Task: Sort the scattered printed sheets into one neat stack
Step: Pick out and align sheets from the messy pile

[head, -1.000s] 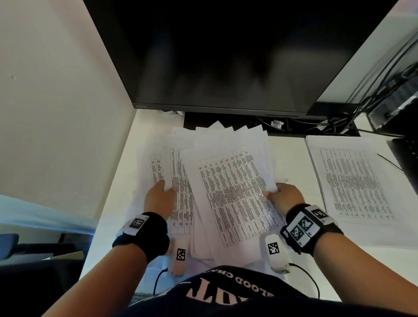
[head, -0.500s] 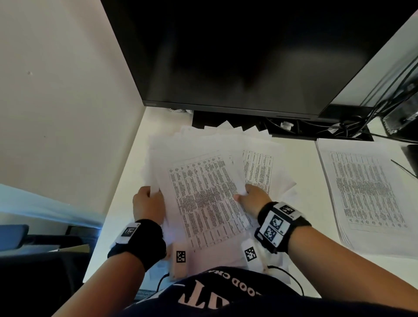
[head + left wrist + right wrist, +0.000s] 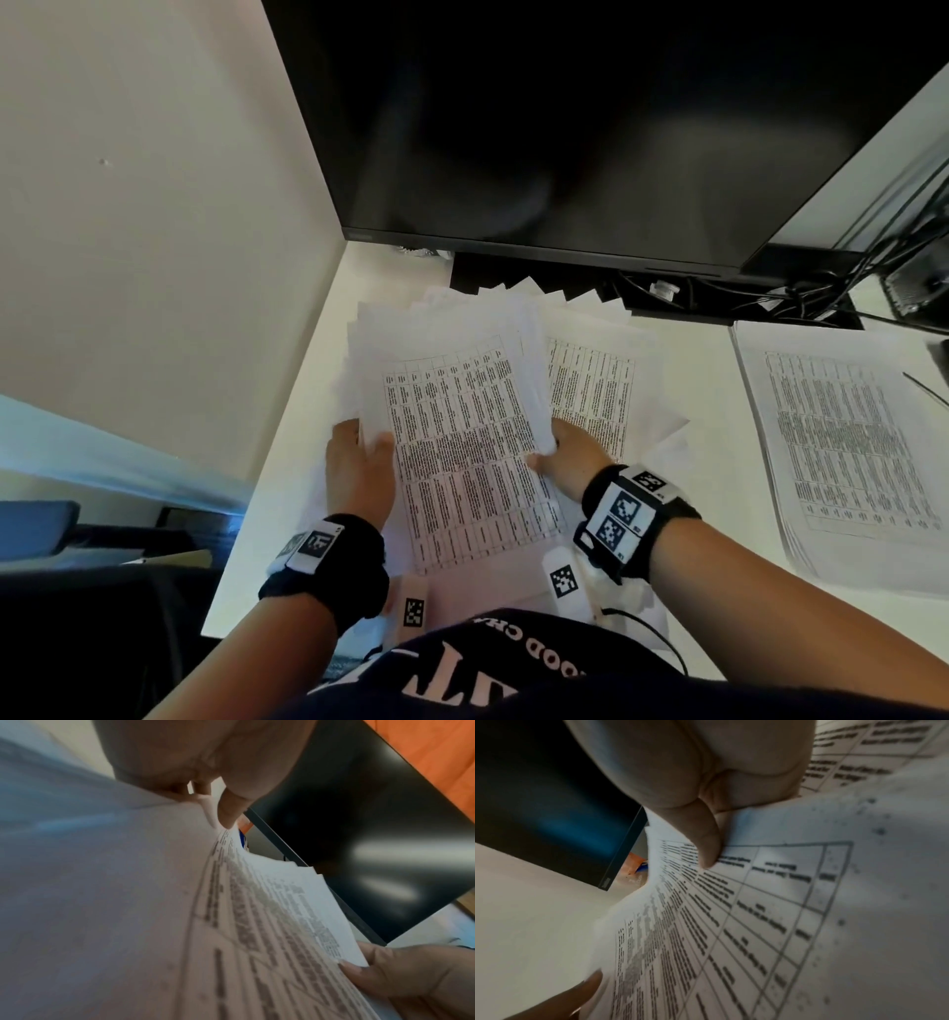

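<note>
**Both hands gripping one bundle of sheets**

Left hand [image 3: 359,470] pinches the bundle of sheets [image 3: 462,442] at its left edge, right hand [image 3: 567,452] at its right — thumbs on top. Bundle sits over loose sheets [image 3: 601,380] fanned on the desk [image 3: 708,411]. Farther right — a separate stack [image 3: 847,442]. Monitor [image 3: 565,128] behind.

A white desk [image 3: 308,411] meets a plain wall [image 3: 154,257] beneath a dark monitor [image 3: 565,128].

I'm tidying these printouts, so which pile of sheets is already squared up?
The pile on the right, lying flat on the desk with edges aligned, untouched. The bundle gripped by left hand and right hand is fanned out.
</note>
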Motion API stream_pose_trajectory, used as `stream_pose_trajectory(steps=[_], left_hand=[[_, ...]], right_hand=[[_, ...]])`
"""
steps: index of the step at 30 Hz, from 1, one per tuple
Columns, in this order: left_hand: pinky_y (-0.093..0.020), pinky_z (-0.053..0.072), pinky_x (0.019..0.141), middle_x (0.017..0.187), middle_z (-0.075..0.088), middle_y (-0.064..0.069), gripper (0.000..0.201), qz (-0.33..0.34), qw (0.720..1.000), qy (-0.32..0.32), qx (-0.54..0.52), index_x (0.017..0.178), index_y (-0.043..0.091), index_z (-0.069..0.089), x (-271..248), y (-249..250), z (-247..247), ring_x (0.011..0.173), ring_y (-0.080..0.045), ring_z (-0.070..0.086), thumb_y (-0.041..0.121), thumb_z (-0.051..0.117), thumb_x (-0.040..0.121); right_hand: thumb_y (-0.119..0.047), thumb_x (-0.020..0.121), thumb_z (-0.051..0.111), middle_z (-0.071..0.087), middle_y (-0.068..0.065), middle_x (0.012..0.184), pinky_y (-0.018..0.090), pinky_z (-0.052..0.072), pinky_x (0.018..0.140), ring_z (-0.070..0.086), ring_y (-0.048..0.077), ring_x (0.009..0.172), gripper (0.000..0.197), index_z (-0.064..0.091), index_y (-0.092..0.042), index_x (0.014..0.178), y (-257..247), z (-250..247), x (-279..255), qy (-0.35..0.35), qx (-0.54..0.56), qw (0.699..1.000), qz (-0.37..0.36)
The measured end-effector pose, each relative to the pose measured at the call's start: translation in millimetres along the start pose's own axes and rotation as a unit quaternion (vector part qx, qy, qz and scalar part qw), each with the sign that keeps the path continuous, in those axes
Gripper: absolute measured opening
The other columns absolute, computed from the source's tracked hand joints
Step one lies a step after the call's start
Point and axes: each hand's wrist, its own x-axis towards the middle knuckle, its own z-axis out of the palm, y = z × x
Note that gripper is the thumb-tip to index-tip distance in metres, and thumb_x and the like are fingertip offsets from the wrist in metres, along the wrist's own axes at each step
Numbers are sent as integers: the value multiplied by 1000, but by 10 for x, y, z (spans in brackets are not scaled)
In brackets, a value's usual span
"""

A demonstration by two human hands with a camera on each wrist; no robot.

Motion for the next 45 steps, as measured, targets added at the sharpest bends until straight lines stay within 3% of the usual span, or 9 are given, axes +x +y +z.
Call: stream_pose_trajectory(steps=[6,14,17,19,24,31,37,43,45], left_hand=[[-47,36,103,121,49,-9,53,71,996,37,43,126,14,49,-78,186,-136,115,-29,43,39,68,82],[-37,39,107,135,56,7,47,118,979,-104,-133,141,24,42,-213,795,-109,124,-13,51,34,51,96],[-6,48,79,111,65,18,39,173,960,-133,-175,130,26,55,-333,1144,-196,96,13,60,30,60,91],[1,44,64,98,67,24,34,198,945,-143,-217,121,26,62,-425,1376,-263,85,18,61,26,67,86],[-3,47,72,95,71,26,33,263,912,-171,-265,100,36,64,-597,1739,-322,96,11,63,17,76,76],[-9,49,73,96,74,15,39,262,925,-216,-171,98,29,70,-507,1749,-262,91,5,67,30,84,61],[-6,50,73,97,73,16,40,286,917,-194,-198,100,32,67,-500,1772,-231,92,4,67,18,85,67],[-12,51,78,99,73,14,46,248,928,-194,-196,108,27,67,-438,1597,-159,94,4,66,27,84,65],[-22,52,84,105,73,8,55,235,929,-199,-205,115,22,65,-412,1555,-143,100,-3,66,28,84,64]], right_hand=[[-19,89,61,63,2,120,38,47,96,57,22,113,39,52,-18,127,219,-142,-134,34,132,991,8],[-13,88,63,66,-2,117,43,42,103,59,18,112,34,56,-21,120,229,-455,-377,89,196,973,-82],[-6,87,62,69,-4,106,21,52,86,65,6,97,31,59,-26,110,125,-692,-514,135,246,952,-123],[-5,88,61,68,-9,100,3,48,64,64,-10,81,28,60,-24,109,27,-848,-612,168,266,936,-161],[-10,83,67,66,-18,101,1,47,73,62,-14,91,36,59,-21,116,-154,-1016,-816,230,294,894,-248],[-28,65,76,71,0,98,12,50,73,68,6,90,50,65,-10,110,-256,-1142,-878,275,316,863,-284],[-32,78,71,70,-8,104,16,51,81,66,2,97,35,65,-19,110,-507,-1233,-936,306,326,840,-307],[-6,91,56,43,-8,135,29,41,106,46,4,124,54,30,-25,134,-601,-1252,-1018,419,234,782,-398],[1,91,51,28,-22,139,15,25,112,31,-9,131,63,21,-23,141,-611,-1272,-1018,444,126,772,-438]])
